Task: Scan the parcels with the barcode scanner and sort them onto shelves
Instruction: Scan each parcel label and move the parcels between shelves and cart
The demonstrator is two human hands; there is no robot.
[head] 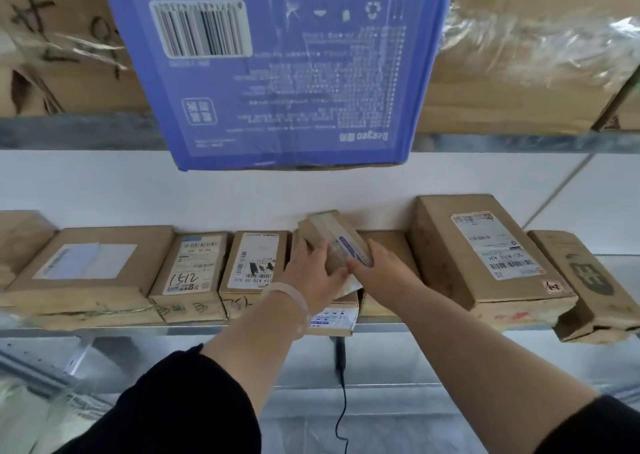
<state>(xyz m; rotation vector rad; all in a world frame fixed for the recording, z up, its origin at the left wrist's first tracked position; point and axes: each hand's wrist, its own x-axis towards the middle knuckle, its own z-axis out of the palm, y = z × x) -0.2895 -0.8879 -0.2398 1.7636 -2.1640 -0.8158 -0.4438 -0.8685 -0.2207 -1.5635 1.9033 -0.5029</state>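
Left hand (pixel 311 270) and right hand (pixel 379 266) both clasp a small parcel (pixel 330 240), tilted above the row on the metal shelf (pixel 86 330). Overhead juts a blue box (pixel 277 73); rightward lies a large brown parcel (pixel 485 256); below dangles a black cable (pixel 341 377).
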